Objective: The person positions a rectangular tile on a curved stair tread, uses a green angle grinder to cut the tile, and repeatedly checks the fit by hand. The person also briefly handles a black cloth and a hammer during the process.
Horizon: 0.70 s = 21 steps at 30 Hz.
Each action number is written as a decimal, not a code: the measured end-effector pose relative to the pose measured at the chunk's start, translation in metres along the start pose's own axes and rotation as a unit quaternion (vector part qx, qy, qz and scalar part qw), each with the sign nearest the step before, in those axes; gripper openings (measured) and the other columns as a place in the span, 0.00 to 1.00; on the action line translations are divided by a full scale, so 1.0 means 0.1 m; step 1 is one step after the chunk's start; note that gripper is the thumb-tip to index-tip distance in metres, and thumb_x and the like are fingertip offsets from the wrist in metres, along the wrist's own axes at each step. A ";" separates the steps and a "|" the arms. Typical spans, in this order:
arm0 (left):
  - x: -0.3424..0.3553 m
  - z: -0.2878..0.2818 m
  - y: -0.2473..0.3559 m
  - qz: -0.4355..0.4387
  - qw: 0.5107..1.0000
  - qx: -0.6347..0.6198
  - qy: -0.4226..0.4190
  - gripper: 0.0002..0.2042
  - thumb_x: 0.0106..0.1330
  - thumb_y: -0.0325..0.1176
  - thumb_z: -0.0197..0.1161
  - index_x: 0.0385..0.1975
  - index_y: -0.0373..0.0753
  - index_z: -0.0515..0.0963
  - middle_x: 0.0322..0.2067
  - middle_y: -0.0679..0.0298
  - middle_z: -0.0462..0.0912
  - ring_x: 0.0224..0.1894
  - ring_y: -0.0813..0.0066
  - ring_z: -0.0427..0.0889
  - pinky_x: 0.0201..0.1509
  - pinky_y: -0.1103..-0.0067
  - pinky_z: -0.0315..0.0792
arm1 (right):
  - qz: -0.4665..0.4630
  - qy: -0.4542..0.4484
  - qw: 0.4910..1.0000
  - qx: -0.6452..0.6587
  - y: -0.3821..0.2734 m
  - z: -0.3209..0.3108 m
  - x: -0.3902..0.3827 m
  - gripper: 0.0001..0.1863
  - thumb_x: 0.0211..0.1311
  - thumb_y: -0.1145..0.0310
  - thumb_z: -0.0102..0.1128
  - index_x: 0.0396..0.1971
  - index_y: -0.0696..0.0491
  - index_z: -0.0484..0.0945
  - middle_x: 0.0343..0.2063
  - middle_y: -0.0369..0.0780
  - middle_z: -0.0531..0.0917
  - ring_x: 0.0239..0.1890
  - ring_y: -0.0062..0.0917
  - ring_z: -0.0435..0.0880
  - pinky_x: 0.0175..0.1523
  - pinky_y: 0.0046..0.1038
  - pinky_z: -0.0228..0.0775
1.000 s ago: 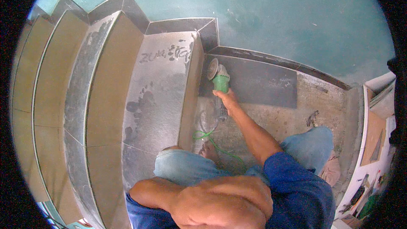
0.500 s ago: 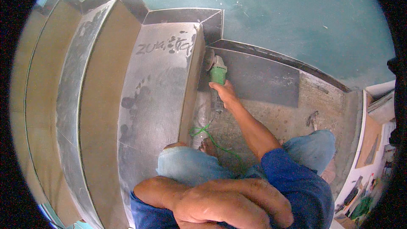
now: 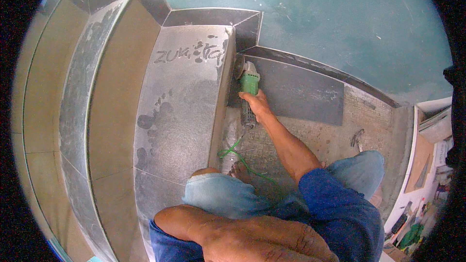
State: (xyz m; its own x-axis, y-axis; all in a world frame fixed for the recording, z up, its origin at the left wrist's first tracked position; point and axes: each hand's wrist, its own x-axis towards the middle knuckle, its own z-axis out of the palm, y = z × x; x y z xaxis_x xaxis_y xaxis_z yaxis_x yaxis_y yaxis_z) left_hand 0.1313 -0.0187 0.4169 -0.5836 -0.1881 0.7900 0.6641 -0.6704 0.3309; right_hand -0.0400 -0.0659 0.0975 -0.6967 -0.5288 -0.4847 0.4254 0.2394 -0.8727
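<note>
My right hand (image 3: 256, 105) is wrapped round the body of a green angle grinder (image 3: 250, 83), its arm stretched out ahead of me. The grinder's round disc (image 3: 239, 66) sits at the far end of the step's riser, next to a dark floor tile (image 3: 301, 90). Whether the disc touches the riser or is turning cannot be seen. A green cord (image 3: 242, 157) trails back from the grinder toward my legs. Close to the camera at the lower edge is my left hand (image 3: 272, 240), bent across my body. Its fingers are cut off by the picture's edge.
Tiled stairs (image 3: 179, 82) with wet marks and writing rise on my left. Dark skirting tiles (image 3: 301, 59) edge the teal wall (image 3: 349, 24). A hammer (image 3: 358, 140) lies on the rough floor (image 3: 301, 136) beside my knee. At right, a white shelf (image 3: 412, 165) borders assorted tools.
My left hand has dropped lower in the picture, so less of its fingers shows. The view has shifted slightly. The grinder stays at nearly the same place beside the riser.
</note>
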 end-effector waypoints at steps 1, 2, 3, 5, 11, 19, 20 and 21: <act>0.00 -0.01 0.02 -0.003 1.000 0.004 0.000 0.38 0.69 0.57 0.53 0.51 0.16 0.72 0.47 0.36 0.78 0.49 0.45 0.80 0.51 0.62 0.74 | 0.010 0.001 1.000 0.009 0.01 0.00 0.01 0.28 0.47 0.57 0.72 0.45 0.56 0.74 0.34 0.39 0.79 0.33 0.26 0.77 0.38 0.32 0.70; -0.01 -0.01 0.03 -0.005 1.000 0.008 -0.001 0.38 0.69 0.57 0.53 0.52 0.16 0.72 0.47 0.36 0.78 0.48 0.45 0.80 0.51 0.63 0.74 | 0.019 0.003 1.000 0.019 0.02 0.01 0.01 0.28 0.47 0.57 0.72 0.45 0.56 0.74 0.34 0.39 0.79 0.33 0.26 0.77 0.38 0.32 0.70; -0.01 -0.01 0.04 -0.007 1.000 0.012 -0.003 0.38 0.69 0.57 0.53 0.52 0.17 0.72 0.47 0.36 0.79 0.48 0.46 0.80 0.51 0.63 0.74 | 0.012 0.007 1.000 0.015 0.04 0.01 0.02 0.27 0.48 0.57 0.72 0.45 0.56 0.74 0.34 0.39 0.79 0.33 0.26 0.77 0.38 0.32 0.70; -0.01 -0.01 0.05 -0.009 1.000 0.019 -0.005 0.37 0.69 0.57 0.53 0.52 0.17 0.72 0.47 0.36 0.79 0.47 0.46 0.81 0.50 0.63 0.74 | 0.007 0.023 1.000 0.009 0.06 0.04 0.06 0.27 0.48 0.58 0.72 0.45 0.56 0.74 0.34 0.39 0.79 0.33 0.26 0.77 0.38 0.32 0.70; -0.01 0.00 0.03 0.003 1.000 0.018 0.003 0.37 0.69 0.57 0.53 0.51 0.16 0.72 0.47 0.37 0.79 0.47 0.47 0.81 0.49 0.64 0.74 | 0.009 0.034 0.999 -0.005 0.13 0.05 0.15 0.26 0.49 0.59 0.71 0.46 0.55 0.74 0.34 0.39 0.79 0.32 0.26 0.78 0.36 0.32 0.72; -0.02 -0.02 0.05 -0.009 1.000 0.025 -0.005 0.37 0.69 0.57 0.53 0.52 0.17 0.72 0.48 0.38 0.79 0.48 0.48 0.81 0.50 0.64 0.72 | -0.006 0.034 0.999 -0.009 0.10 0.08 0.16 0.27 0.49 0.59 0.72 0.47 0.55 0.75 0.36 0.40 0.80 0.35 0.27 0.79 0.40 0.34 0.73; -0.02 -0.03 0.06 -0.014 1.000 0.027 -0.008 0.37 0.69 0.58 0.53 0.52 0.17 0.72 0.48 0.38 0.79 0.48 0.48 0.81 0.50 0.64 0.72 | -0.009 0.041 0.999 -0.009 0.09 0.10 0.16 0.27 0.48 0.59 0.72 0.47 0.55 0.75 0.36 0.40 0.80 0.35 0.27 0.79 0.39 0.34 0.73; -0.02 -0.03 0.06 -0.015 0.999 0.029 -0.012 0.38 0.69 0.58 0.53 0.52 0.17 0.72 0.48 0.38 0.79 0.48 0.48 0.81 0.50 0.64 0.72 | -0.013 0.041 0.999 -0.013 0.07 0.11 0.16 0.27 0.48 0.59 0.72 0.47 0.55 0.74 0.36 0.40 0.80 0.34 0.27 0.78 0.39 0.34 0.73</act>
State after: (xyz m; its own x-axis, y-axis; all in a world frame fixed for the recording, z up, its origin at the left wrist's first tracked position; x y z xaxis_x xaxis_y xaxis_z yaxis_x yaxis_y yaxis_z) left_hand 0.1349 -0.0244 0.4161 -0.5937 -0.1509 0.7904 0.6720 -0.6334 0.3838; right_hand -0.0417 -0.0811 0.0840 -0.7526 -0.4675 -0.4636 0.3922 0.2473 -0.8860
